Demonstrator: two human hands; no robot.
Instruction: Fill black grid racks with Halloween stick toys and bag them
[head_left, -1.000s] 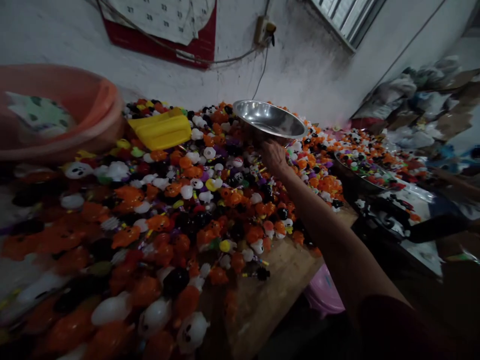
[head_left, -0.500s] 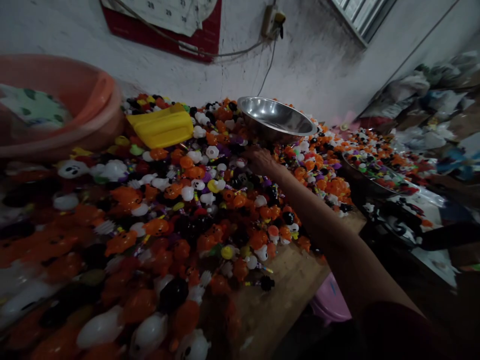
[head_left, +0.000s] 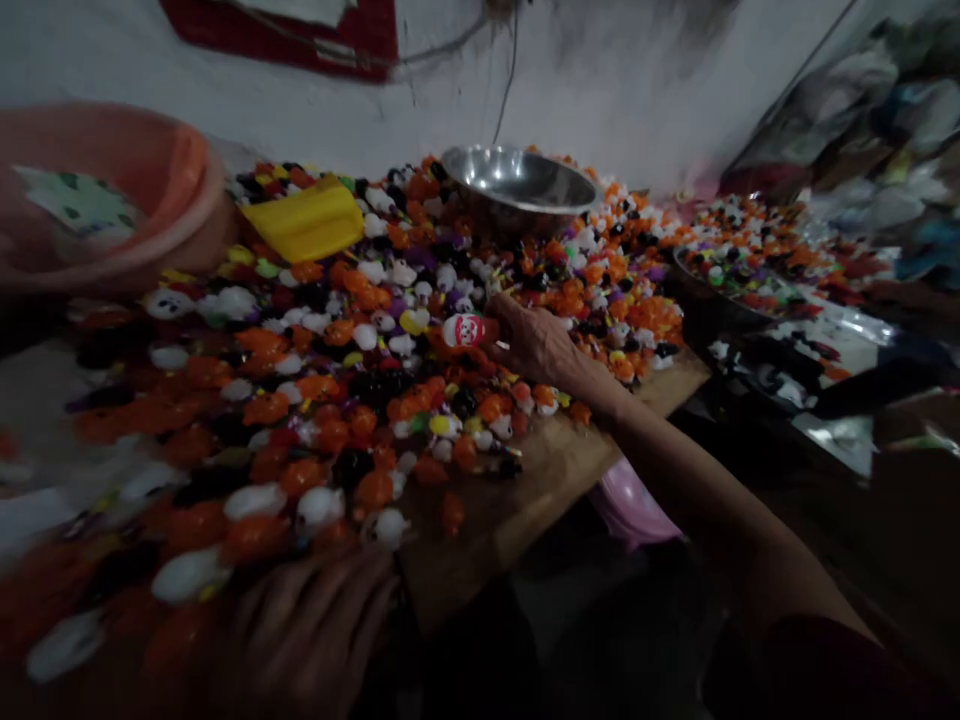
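My right hand [head_left: 536, 340] reaches across the middle of a large pile of small plastic toys [head_left: 352, 335]. Between its thumb and fingers it grips a small red-and-white plastic figure [head_left: 466, 330] with a printed face, lifted just over the pile. My left hand [head_left: 315, 625], blurred and dark, lies at the lower edge with its fingers stretched out, beside orange and white toys; nothing shows in it. The heap mixes orange pumpkin-like pieces, white ghost-like pieces [head_left: 320, 507] and black ones.
A steel bowl [head_left: 525, 205] rests on the pile's far side. At left stand a pink basin [head_left: 210, 230] and a yellow scoop [head_left: 319, 220]. Another bowl of toys [head_left: 731, 290] sits at right. Below the wooden table edge [head_left: 555, 480] is a pink plastic thing [head_left: 634, 505].
My right hand has drawn nearer from the far part of the pile, and the red-and-white figure now shows in it. My left hand has come into view at the bottom. The view has tilted down.
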